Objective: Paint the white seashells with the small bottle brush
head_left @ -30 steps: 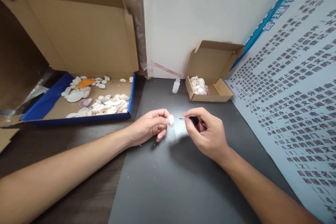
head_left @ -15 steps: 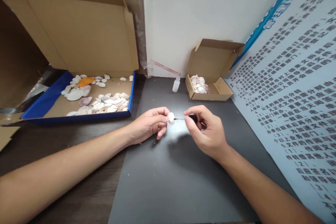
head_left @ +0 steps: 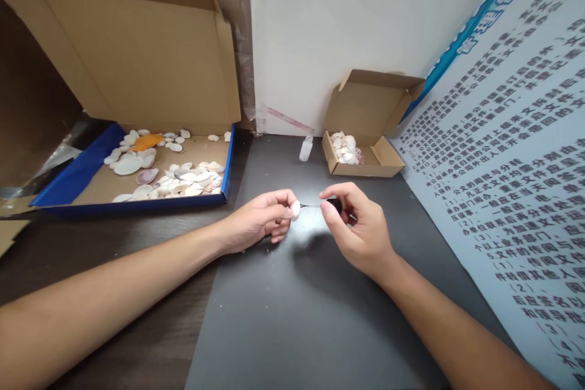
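Between the thumb and fingers of my left hand (head_left: 267, 217) is a small white seashell (head_left: 296, 210), held a little above the dark grey mat. My right hand (head_left: 359, 219) grips a black-capped brush (head_left: 337, 204) whose thin stem points left at the shell. The stem's dark tip is close beside the shell; whether it touches I cannot tell. Part of the black cap is hidden by my right fingers. Beyond both hands, a small translucent bottle (head_left: 306, 150) stands uncapped on the mat.
On the left a blue-edged cardboard box (head_left: 137, 208) with a raised lid holds many shells (head_left: 187, 181). A smaller open cardboard box (head_left: 365, 169) of shells stands at the back right. A white wall and a printed poster (head_left: 512, 183) bound the mat (head_left: 283, 329).
The shell has turned in my left fingers and now shows a narrower, tilted side. The lower left fingers have curled in slightly. My right hand has stayed nearly still with the brush.
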